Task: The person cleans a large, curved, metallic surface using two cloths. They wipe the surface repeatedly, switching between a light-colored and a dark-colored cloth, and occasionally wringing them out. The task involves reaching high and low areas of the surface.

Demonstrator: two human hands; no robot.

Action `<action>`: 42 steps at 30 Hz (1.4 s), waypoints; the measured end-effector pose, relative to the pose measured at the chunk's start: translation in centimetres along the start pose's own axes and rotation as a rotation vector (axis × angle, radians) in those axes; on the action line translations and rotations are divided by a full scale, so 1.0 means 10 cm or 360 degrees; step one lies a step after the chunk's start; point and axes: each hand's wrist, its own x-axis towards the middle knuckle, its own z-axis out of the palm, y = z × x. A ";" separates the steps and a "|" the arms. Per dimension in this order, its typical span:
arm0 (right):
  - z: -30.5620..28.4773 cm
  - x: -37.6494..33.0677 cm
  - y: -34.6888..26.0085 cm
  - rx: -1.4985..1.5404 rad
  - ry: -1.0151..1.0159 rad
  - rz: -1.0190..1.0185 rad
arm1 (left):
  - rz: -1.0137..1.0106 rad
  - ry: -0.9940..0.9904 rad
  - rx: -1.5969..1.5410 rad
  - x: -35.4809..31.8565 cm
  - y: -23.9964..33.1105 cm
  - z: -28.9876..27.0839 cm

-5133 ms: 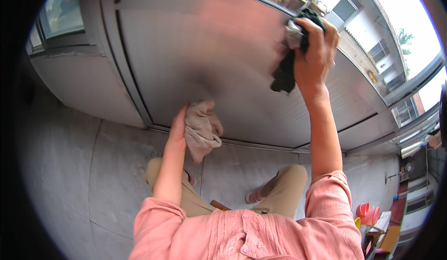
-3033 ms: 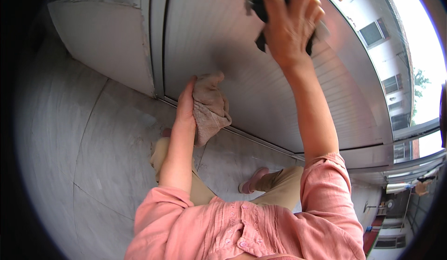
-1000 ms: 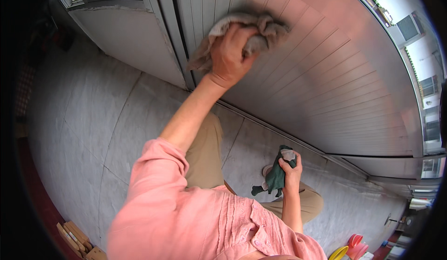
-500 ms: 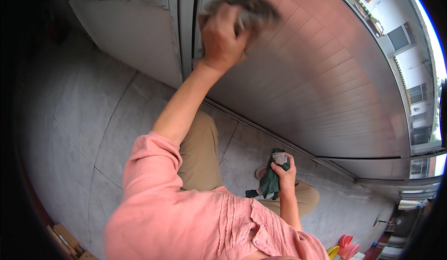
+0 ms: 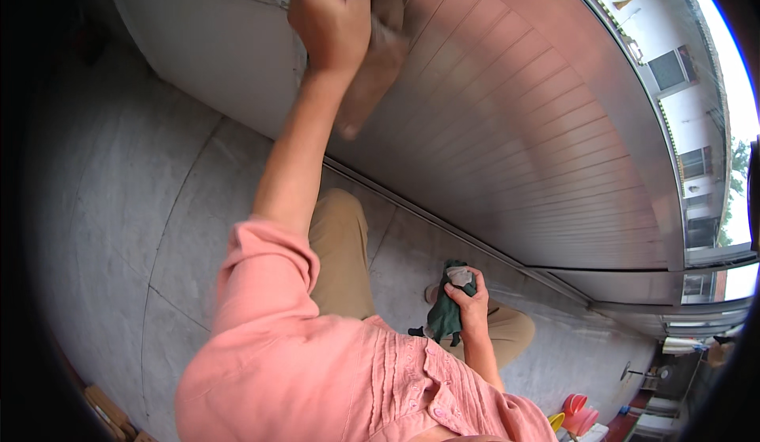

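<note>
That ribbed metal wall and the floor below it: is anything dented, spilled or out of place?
Nothing stands out. The ribbed metal wall shows no dent or stain, and the grey tiled floor looks dry. The left hand presses a beige cloth against the wall; the right hand holds a dark green cloth down by the knee.

Your left hand (image 5: 331,16) presses a tan rag (image 5: 378,42) flat against the ribbed metal shutter (image 5: 522,149), arm stretched up. Your right hand (image 5: 469,303) grips a dark green cloth (image 5: 445,314) down by your knee.
</note>
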 end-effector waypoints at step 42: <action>-0.13 0.12 0.11 0.0112 -0.0193 0.0061 | 0.0850 -0.0307 0.0820 -0.18 -0.07 0.20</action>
